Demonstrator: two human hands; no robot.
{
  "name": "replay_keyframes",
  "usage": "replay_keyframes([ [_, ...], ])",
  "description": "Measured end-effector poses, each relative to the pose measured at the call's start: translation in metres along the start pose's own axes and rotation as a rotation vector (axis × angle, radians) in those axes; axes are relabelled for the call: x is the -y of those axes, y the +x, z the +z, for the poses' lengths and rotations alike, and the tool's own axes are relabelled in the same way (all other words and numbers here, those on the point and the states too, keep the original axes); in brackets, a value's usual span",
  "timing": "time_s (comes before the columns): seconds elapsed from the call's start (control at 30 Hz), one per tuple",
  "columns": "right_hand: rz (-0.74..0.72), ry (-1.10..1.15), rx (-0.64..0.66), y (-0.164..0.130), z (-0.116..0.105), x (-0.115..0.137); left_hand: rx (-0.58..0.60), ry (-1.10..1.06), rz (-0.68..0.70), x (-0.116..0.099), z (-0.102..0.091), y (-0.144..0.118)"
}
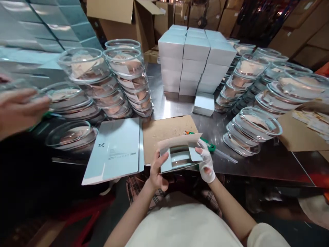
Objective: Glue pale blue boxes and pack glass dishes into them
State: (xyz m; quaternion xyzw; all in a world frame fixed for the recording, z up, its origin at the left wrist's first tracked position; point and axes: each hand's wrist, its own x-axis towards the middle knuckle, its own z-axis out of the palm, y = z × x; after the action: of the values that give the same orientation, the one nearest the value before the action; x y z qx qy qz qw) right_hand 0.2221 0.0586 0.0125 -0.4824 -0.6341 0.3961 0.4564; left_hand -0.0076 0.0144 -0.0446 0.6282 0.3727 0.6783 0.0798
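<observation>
I hold a pale blue box [180,156] between both hands, just above the near edge of the worktop [257,157] and right in front of my body. Its long axis runs left to right, so one hand takes each end. The top flap stands open and leans away from me, and inside I can see the curved rim of a glass dish [181,160], though most of it is hidden by the box walls.

My left hand [157,171] is bare and curled round the left end, thumb on the front face and fingers behind. My right hand [206,164], wrapped in white, is closed on the right end and pinches the side flap there. Both are equally close to the box; neither is free.

Just behind the box lies a brown card sheet [167,132], with a green cutter [209,145] at its right edge, near my right hand. To the left a flat unfolded box blank [115,151] hangs over the worktop edge. Further back stands a stack of closed boxes [195,58], with leaning piles of glass dishes [123,79] on either side.

At the far left another person's hand [17,109] shows, blurred; I cannot tell what it holds.
</observation>
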Motion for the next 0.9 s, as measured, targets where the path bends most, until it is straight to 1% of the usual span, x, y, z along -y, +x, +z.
replay_keyframes([
  [0.03, -0.035, 0.033, -0.007, -0.001, 0.004, 0.003, -0.001, -0.009, -0.05, -0.004, 0.002, 0.001],
  [0.1, -0.118, 0.112, -0.103, -0.001, 0.012, 0.011, 0.0, -0.008, -0.174, -0.012, 0.009, 0.005],
  [0.13, -0.121, 0.133, -0.158, 0.0, 0.017, 0.016, -0.031, -0.006, -0.237, -0.016, 0.013, 0.006],
  [0.2, -0.072, 0.19, -0.264, 0.003, 0.027, 0.027, -0.165, -0.037, -0.308, -0.022, 0.02, 0.009],
  [0.23, -0.038, 0.234, -0.293, 0.005, 0.03, 0.033, -0.242, -0.064, -0.3, -0.024, 0.022, 0.011],
  [0.27, -0.011, 0.283, -0.3, 0.007, 0.032, 0.038, -0.281, -0.081, -0.265, -0.025, 0.022, 0.012],
  [0.3, 0.008, 0.319, -0.291, 0.007, 0.03, 0.041, -0.27, -0.08, -0.21, -0.024, 0.02, 0.013],
  [0.37, 0.05, 0.286, -0.253, 0.005, 0.017, 0.044, -0.142, -0.033, -0.099, -0.02, 0.011, 0.015],
  [0.4, 0.076, 0.205, -0.232, 0.002, 0.007, 0.042, -0.08, 0.003, -0.061, -0.017, 0.005, 0.015],
  [0.43, 0.117, 0.076, -0.221, -0.001, -0.005, 0.04, -0.031, 0.037, -0.039, -0.013, -0.002, 0.015],
  [0.47, 0.188, -0.096, -0.21, -0.005, -0.017, 0.036, 0.002, 0.065, -0.032, -0.009, -0.008, 0.015],
  [0.53, 0.415, -0.488, -0.144, -0.01, -0.035, 0.027, 0.048, 0.124, -0.048, -0.001, -0.017, 0.011],
  [0.6, 0.649, -0.785, -0.038, -0.01, -0.041, 0.019, 0.102, 0.185, -0.087, 0.006, -0.018, 0.006],
  [0.63, 0.729, -0.86, 0.006, -0.008, -0.04, 0.015, 0.118, 0.21, -0.104, 0.008, -0.016, 0.003],
  [0.67, 0.767, -0.874, 0.02, -0.005, -0.037, 0.01, 0.121, 0.221, -0.108, 0.01, -0.014, 0.001],
  [0.7, 0.777, -0.818, -0.013, -0.002, -0.034, 0.006, 0.116, 0.214, -0.097, 0.011, -0.01, 0.0],
  [0.73, 0.771, -0.709, -0.075, 0.0, -0.031, 0.001, 0.104, 0.192, -0.075, 0.01, -0.006, 0.001],
  [0.8, 0.747, -0.421, -0.195, 0.003, -0.029, -0.007, 0.053, 0.146, -0.03, 0.006, 0.0, 0.004],
  [0.83, 0.729, -0.288, -0.229, 0.003, -0.029, -0.01, 0.02, 0.138, -0.028, 0.001, 0.001, 0.006],
  [0.9, 0.699, -0.122, -0.245, -0.001, -0.029, -0.012, -0.05, 0.154, -0.092, -0.011, -0.001, 0.012],
])
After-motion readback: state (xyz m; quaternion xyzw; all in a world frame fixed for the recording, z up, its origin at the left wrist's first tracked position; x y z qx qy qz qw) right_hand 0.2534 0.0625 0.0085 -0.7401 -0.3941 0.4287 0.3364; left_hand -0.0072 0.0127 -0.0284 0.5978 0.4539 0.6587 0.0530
